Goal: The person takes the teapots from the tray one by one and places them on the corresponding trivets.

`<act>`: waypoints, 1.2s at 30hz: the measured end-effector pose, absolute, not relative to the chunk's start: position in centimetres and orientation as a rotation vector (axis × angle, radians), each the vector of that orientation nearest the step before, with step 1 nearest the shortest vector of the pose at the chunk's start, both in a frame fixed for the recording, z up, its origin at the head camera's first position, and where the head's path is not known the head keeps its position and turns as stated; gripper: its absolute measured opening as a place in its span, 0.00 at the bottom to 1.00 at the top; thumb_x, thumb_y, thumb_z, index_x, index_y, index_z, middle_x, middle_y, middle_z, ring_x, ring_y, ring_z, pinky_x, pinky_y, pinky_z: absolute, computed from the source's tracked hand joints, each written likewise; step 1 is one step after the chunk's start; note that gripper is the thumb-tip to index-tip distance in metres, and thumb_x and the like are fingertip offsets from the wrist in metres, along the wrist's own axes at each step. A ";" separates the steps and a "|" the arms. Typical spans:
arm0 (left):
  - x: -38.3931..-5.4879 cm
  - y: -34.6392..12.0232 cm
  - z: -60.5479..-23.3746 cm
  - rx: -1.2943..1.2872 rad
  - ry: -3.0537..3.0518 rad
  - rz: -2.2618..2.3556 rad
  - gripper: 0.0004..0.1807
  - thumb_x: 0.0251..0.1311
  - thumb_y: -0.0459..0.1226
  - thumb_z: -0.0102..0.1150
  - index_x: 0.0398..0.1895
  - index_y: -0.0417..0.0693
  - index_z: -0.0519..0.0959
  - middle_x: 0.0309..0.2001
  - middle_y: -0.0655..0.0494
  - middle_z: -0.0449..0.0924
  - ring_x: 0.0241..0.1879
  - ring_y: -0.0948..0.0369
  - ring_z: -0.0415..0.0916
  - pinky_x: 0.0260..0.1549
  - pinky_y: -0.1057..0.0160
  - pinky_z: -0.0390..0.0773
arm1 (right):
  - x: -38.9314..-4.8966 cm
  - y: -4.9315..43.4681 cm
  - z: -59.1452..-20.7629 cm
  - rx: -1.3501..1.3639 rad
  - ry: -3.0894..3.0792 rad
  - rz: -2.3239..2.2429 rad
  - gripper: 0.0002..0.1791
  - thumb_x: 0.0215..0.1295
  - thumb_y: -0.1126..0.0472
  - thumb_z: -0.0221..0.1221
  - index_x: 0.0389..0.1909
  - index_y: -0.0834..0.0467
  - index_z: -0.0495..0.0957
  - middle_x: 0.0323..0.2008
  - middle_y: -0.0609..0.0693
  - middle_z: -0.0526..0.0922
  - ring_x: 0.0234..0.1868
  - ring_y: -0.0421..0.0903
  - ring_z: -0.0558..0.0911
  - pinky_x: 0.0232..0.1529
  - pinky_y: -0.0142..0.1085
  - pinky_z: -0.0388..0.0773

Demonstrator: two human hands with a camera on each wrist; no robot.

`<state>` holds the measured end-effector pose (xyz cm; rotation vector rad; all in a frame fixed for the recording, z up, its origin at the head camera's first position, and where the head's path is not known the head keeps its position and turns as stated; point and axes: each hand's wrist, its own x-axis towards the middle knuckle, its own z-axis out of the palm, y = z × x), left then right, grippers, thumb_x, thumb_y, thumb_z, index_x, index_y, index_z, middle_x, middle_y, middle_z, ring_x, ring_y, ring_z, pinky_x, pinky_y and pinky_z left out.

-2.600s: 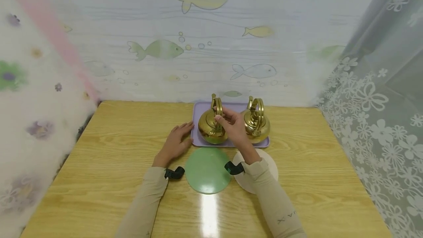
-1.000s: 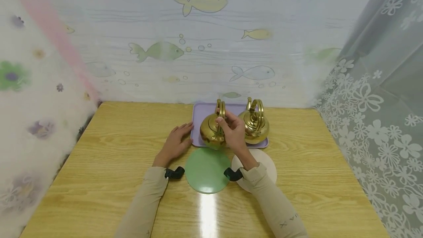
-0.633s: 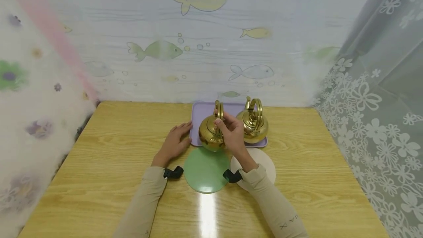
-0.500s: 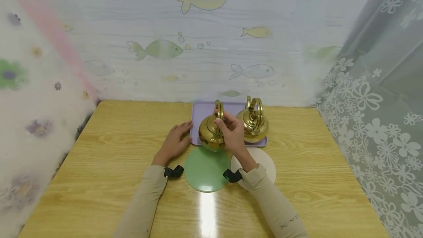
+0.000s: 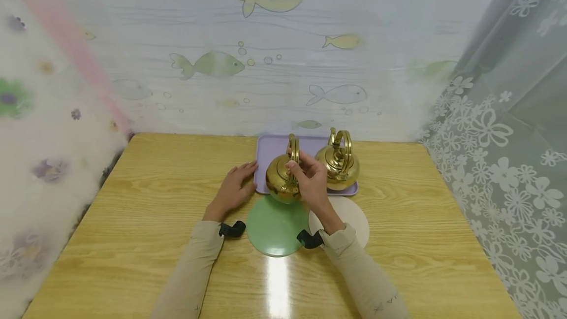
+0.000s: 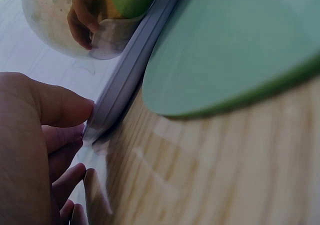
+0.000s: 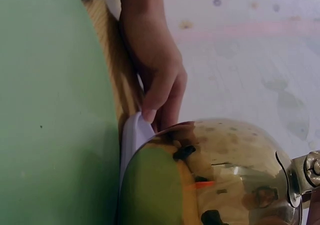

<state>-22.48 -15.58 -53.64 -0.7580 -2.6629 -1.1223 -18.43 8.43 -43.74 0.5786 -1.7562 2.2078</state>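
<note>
Gold kettle (image 5: 277,180), handle (image 5: 292,144) in right hand (image 5: 312,182)

Curtained nook — fish-print backdrop (image 5: 270,78), floral curtain (image 5: 500,171)

Fish-print wall covering (image 5: 274,33) (its shapes yellow, green and bluish), white-flowered grey curtain (image 5: 522,117), wood-grain table (image 5: 412,206)

The left kettle (image 5: 276,178) and right kettle (image 5: 331,175) are brassy gold, the tray (image 5: 267,147) lilac, the left disc (image 5: 274,233) green with a darker edge, the right disc (image 5: 353,215) pale cream. Wavy grain streaks the yellow-tan desk (image 5: 155,181). Sleeves (image 5: 190,265) are beige, wristbands (image 5: 232,229) black; yellow, green and blue fish pattern the pale back wall (image 5: 212,28), white flowers the grey curtain (image 5: 505,137)
</note>
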 end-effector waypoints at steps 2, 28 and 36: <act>-22.5 -15.6 -53.5 -0.758 -2.659 -1.119 0.33 0.65 0.39 0.56 0.72 0.36 0.69 0.74 0.42 0.67 0.74 0.40 0.61 0.76 0.39 0.49 | -18.3 8.4 -43.6 0.569 -1.762 2.207 0.20 0.69 0.74 0.55 0.60 0.79 0.74 0.35 0.43 0.87 0.34 0.40 0.83 0.37 0.28 0.83; -22.2 -15.7 -53.2 -0.764 -2.651 -1.095 0.32 0.66 0.39 0.56 0.72 0.36 0.69 0.73 0.42 0.68 0.73 0.39 0.62 0.76 0.38 0.51 | -16.4 7.7 -44.0 0.562 -1.766 2.108 0.19 0.68 0.76 0.56 0.57 0.83 0.74 0.31 0.40 0.84 0.31 0.38 0.82 0.34 0.28 0.81; -22.4 -15.6 -53.3 -0.770 -2.649 -1.090 0.33 0.65 0.40 0.56 0.72 0.36 0.69 0.73 0.42 0.68 0.73 0.40 0.62 0.76 0.39 0.51 | -15.7 7.7 -44.0 0.604 -1.767 2.078 0.18 0.68 0.77 0.56 0.56 0.82 0.74 0.30 0.44 0.84 0.30 0.39 0.81 0.33 0.30 0.81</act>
